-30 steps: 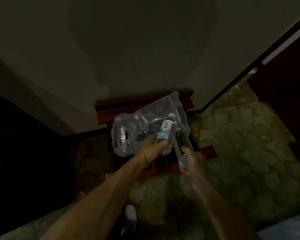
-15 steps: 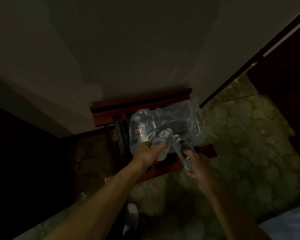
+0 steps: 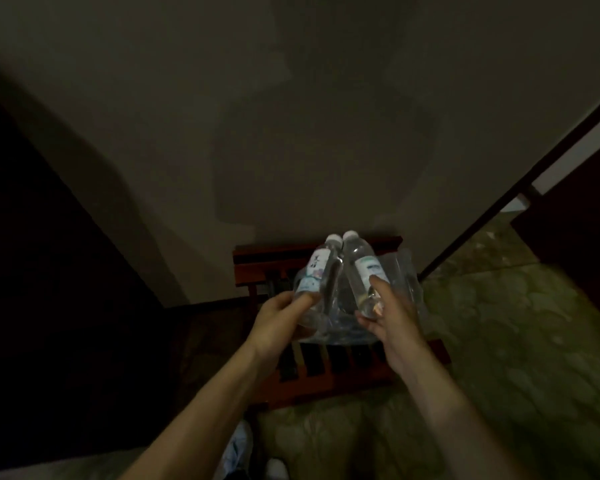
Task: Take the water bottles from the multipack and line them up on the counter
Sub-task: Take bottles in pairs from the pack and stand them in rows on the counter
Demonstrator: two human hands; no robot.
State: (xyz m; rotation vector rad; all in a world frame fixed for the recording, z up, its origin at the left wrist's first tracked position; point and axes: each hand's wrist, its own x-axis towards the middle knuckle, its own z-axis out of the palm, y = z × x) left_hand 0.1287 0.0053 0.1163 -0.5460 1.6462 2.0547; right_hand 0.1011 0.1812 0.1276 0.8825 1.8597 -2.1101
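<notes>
Bottles, two, lifted at frame centre: left bottle (image 3: 315, 275) gripped low by left hand (image 3: 280, 323); right bottle (image 3: 362, 271) clasped by right hand (image 3: 388, 317), caps nearly touching. Multipack (image 3: 400, 285) below on wooden rack (image 3: 329, 372). Step: extraction done. Next, probably: carry to counter, unseen.

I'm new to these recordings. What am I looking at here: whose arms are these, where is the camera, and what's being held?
The camera sits on a person's head, looking down at their own bare arms. The left hand grips one water bottle; the right hand grips another bottle. Both bottles have white caps and are raised, caps nearly touching. Below them, the clear plastic multipack wrap lies on a dark red slatted wooden rack by the wall. No counter is in view.
</notes>
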